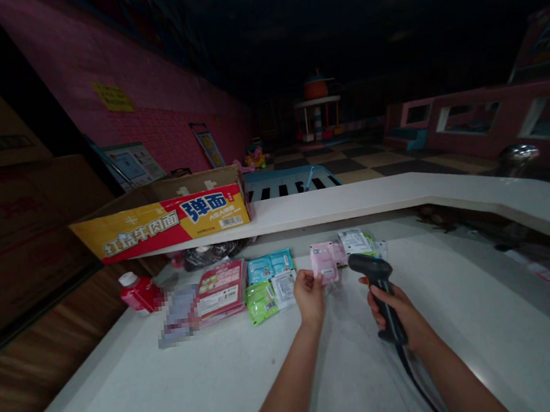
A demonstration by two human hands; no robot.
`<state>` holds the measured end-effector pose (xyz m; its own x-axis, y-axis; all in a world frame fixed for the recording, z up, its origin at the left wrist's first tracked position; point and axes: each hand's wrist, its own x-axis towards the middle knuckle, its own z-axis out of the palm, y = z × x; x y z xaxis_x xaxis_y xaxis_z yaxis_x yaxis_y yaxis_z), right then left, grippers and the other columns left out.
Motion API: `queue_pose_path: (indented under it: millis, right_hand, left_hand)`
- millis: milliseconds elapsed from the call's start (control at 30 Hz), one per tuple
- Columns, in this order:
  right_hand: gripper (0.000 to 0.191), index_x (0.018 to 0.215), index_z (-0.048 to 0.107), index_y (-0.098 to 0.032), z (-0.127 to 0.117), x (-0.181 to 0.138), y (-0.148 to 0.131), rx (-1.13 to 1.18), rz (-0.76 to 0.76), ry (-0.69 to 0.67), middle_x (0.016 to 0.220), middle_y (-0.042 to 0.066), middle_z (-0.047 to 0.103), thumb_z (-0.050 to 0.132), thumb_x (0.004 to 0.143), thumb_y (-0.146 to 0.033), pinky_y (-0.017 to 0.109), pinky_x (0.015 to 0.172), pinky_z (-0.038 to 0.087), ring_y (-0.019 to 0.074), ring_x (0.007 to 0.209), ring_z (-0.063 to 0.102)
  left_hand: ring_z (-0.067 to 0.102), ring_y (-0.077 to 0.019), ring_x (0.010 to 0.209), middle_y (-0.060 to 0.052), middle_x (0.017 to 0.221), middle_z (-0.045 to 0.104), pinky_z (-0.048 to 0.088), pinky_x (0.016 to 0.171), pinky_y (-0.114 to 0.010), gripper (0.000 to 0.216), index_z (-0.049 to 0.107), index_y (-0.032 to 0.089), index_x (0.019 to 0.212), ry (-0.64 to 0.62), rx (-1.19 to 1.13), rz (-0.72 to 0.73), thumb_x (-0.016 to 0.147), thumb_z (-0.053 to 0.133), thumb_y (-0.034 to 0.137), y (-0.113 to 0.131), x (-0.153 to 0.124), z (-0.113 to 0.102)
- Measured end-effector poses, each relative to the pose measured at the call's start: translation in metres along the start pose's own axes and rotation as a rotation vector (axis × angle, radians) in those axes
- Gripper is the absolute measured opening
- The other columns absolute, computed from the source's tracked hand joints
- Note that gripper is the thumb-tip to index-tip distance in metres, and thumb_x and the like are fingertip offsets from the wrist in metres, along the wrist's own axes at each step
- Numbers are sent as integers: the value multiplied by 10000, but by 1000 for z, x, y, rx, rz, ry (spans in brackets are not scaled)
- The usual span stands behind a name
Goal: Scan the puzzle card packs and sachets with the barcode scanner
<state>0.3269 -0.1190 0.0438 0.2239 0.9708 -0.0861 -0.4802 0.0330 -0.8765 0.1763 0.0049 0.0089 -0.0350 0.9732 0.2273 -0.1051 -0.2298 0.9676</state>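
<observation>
Left hand (pixel 308 294) has its fingers clamped on the lower edge of a pink packet (pixel 324 261), face toward the camera, over the white table (pixel 215 389); can't tell if the packet touches it. Right hand (pixel 407 315) has fingers wrapped round the handle of a black scanner (pixel 379 271), head near packet. Green packet (pixel 261 301) and blue packets (pixel 270 266) lie left of the pink one.

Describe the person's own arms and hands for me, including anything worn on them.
Both the left hand and the right hand are ungloved. The left forearm and right forearm are slender and bare, with no sleeve, watch or bracelet showing. Some fingers are partly hidden, so rings cannot be ruled out.
</observation>
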Motion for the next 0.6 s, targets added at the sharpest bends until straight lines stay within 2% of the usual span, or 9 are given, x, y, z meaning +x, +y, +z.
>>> queue_pose_path:
  millis: [100, 300, 600]
  right_hand:
    - [480, 1096, 590, -183, 3, -5, -3, 6, -12, -53, 549, -61, 554, 769, 744, -456, 188, 319, 361, 81, 333, 454]
    - [404, 999, 585, -190, 6, -13, -4, -32, -26, -166, 554, -58, 541, 760, 749, -454, 180, 316, 331, 68, 315, 429]
    - [366, 985, 576, -193, 5, -19, -7, -52, -35, -166, 548, -58, 534, 760, 758, -414, 185, 324, 332, 73, 309, 435]
  left_hand:
    - [558, -117, 596, 30, 629, 540, 470, 576, -216, 245, 499, 195, 715, 25, 24, 39, 746, 651, 384, -4, -11, -1]
    - [560, -125, 617, 22, 646, 549, 446, 606, -225, 213, 490, 201, 709, 12, 75, 45, 766, 625, 356, -1, -15, -1]
    - [552, -131, 622, 19, 642, 566, 417, 606, -228, 152, 534, 195, 689, 35, 168, 99, 778, 607, 295, 5, -19, -3]
